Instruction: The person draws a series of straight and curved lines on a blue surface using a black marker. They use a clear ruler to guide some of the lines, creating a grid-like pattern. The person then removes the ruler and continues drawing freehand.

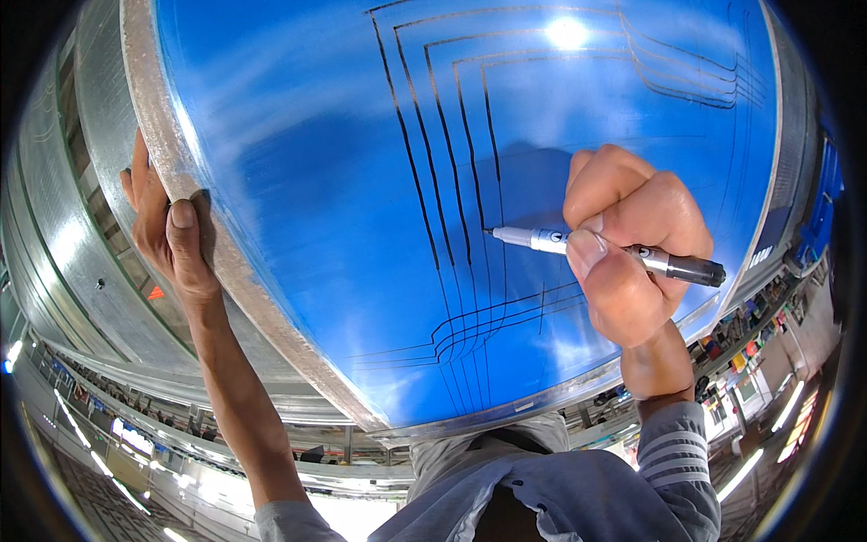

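Head view: marker [607, 251] pinched in right-hand fingers [585, 253], tip touching blue sheet [298, 181].

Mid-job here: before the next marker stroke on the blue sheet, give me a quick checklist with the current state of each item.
1. Marker held firmly in the right hand: ok.
2. Marker tip at the drawn black lines: ok, though contact itself cannot be told.
3. Left hand steadying the sheet's metal edge, thumb on top: ok.
4. Blue sheet free of objects along the stroke path: ok.
5. Glare spot away from the tip: ok.
6. Ink left in marker: cannot tell.
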{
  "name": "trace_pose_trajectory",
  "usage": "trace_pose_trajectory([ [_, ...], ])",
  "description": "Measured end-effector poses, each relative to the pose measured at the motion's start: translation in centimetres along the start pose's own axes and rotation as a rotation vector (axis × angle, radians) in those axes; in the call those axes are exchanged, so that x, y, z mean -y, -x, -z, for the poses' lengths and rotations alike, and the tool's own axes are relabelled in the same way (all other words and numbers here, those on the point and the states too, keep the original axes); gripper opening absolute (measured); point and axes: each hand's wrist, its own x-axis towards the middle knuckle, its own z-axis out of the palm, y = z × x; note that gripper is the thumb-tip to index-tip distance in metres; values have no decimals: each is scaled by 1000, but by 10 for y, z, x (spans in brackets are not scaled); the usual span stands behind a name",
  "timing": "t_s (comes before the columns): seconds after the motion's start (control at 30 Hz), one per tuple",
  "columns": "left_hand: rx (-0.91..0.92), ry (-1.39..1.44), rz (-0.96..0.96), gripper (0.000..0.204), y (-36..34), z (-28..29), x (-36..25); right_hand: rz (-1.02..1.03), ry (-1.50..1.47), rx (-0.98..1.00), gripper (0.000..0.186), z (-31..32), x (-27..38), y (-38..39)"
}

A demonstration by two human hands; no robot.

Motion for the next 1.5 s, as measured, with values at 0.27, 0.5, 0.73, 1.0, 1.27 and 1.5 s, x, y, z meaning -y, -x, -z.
trace_pose_trajectory([
  [0.27,5,-6,6,60,2,1,4,24,-11,66,21,3,-1,-1],
  [0.5,-6,4,29,64,4,2,4,44,-50,128,22,4,-4,-1],
  [0.73,12,-12,38,68,-2,0,-5,-20,-188,-13,16,0,-2,2],
  [1.0,12,-44,-8,75,-2,1,0,25,-175,-242,20,12,3,5],
  [1.27,14,7,17,63,-1,1,-3,182,8,-216,14,3,-14,6],
  [1.5,11,1,1,60,1,1,2,137,-25,-256,14,0,-12,6],
])
